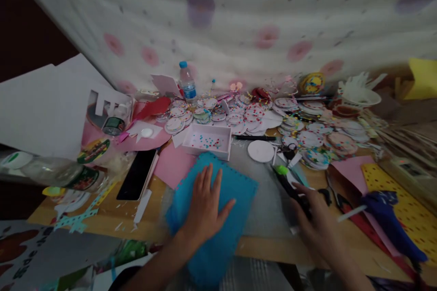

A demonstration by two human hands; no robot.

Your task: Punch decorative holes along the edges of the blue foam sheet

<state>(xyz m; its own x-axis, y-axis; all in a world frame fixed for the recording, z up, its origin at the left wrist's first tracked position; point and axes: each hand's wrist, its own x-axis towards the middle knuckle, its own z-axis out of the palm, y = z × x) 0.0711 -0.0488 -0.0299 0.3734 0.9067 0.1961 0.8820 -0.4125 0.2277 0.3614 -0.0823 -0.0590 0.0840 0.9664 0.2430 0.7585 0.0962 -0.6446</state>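
Observation:
My left hand (pixel 205 209) lies with fingers spread on a blue piece of felt-like cloth (pixel 239 191), whose top edges carry small dots like stitches. The cloth covers part of a grey mat and hangs over the table's front edge. To the right, my right hand (pixel 316 216) is closed around a slim black tool (pixel 290 186) with a bright green part; motion blur hides its exact kind. Just behind the cloth stands a small white box (pixel 223 143) holding tiny red and blue bits. A plain white disc (pixel 261 151) lies beyond the tool.
Many decorated discs (pixel 252 116) are heaped along the back. On the left are a phone (pixel 136 175), a large plastic bottle (pixel 61 173) and paper scraps. A blue glue gun (pixel 392 227), scissors (pixel 331 191) and yellow spotted sheet (pixel 416 211) lie at right. A bottle (pixel 186 82) stands behind.

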